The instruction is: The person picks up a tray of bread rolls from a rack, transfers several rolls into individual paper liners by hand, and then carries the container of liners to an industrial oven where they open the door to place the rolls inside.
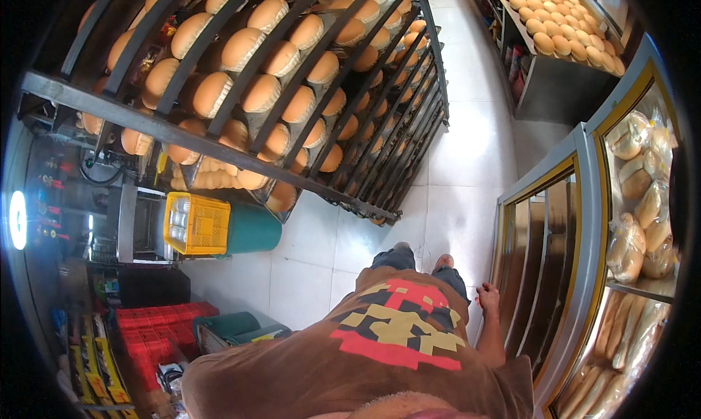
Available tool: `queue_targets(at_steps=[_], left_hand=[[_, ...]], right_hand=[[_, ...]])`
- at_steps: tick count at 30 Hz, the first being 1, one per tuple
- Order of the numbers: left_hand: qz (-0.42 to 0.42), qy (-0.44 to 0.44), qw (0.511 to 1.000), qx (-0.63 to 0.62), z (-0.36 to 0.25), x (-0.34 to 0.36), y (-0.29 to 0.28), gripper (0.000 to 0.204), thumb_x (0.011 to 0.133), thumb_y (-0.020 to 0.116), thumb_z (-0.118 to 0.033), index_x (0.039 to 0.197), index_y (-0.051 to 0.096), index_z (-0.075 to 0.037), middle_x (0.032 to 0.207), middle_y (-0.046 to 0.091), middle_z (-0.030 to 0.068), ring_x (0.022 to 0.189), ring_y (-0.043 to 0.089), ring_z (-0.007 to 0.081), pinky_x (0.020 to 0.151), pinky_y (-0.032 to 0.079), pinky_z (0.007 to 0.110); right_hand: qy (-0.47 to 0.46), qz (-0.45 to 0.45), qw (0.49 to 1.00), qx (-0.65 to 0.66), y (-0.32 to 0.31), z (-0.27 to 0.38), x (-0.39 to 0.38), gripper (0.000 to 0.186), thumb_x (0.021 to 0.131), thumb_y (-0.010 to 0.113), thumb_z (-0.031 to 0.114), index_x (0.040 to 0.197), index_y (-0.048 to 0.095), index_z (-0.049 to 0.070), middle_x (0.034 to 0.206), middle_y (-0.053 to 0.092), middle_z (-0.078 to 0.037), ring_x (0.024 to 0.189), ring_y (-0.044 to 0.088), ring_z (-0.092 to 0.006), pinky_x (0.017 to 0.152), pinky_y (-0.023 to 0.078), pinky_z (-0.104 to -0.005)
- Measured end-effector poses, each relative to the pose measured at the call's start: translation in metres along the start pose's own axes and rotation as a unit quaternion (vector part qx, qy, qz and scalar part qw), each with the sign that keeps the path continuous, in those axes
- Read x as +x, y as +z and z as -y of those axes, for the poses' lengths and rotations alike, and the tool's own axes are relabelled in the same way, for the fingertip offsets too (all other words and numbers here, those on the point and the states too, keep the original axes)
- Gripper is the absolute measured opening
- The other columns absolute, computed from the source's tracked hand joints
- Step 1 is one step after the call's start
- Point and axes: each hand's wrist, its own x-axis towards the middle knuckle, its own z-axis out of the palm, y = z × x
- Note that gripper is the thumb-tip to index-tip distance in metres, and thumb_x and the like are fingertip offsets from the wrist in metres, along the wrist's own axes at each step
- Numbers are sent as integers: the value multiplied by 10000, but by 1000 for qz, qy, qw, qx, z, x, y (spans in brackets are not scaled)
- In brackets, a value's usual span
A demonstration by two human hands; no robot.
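Nearest the camera is the person's brown shirt [380,346] with a blocky red, yellow and black pattern on the front, filling the lower middle of the view, and below it two feet stand on the pale tiled floor [467,163]. The right hand [488,299] hangs beside the hip with its fingers loosely curled and apart, holding nothing, and it sits just beside the metal-framed glass display case [584,222] on the person's right, whether touching its edge I cannot tell. Behind that glass lie bagged rolls [634,244] and long loaves on shelves. The left hand does not show in the view. Ahead of the person stands a tall dark metal rack [241,152] with many rails, its trays loaded with rows of round golden buns [259,90]; the rack leans across the upper left of the view because of the lens. Under its near corner a yellow crate [196,223] rests against a green bin [252,229] that lies on its side. Lower left there are red crates [157,331] stacked on the floor and another green container [234,328] beside them. In the far upper right a second shelf [562,90] carries more buns in neat rows, well apart from the person.
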Motion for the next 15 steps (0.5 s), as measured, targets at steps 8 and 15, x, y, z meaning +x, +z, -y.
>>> queue_targets(at_steps=[8, 15], left_hand=[[-11, 29, 999, -24, 15, 10, 12, 414, 905, 668, -336, 1217, 618, -68, 1137, 663, 62, 1035, 594, 180, 918, 489, 354], [-684, 320, 638, 150, 60, 24, -116, 229, 947, 614, -164, 1130, 612, -26, 1106, 669, 107, 1037, 630, 232, 930, 497, 375]], right_hand=[[-20, 21, 997, -67, 1, 16, 19, 472, 816, 681, 137, 1262, 620, -8, 1034, 704, -167, 581, 668, -182, 466, 505, -284], [-88, 73, 991, -67, 6, 58, 37, 478, 838, 680, 152, 1276, 599, -22, 1016, 701, -162, 546, 657, -177, 430, 497, -292]])
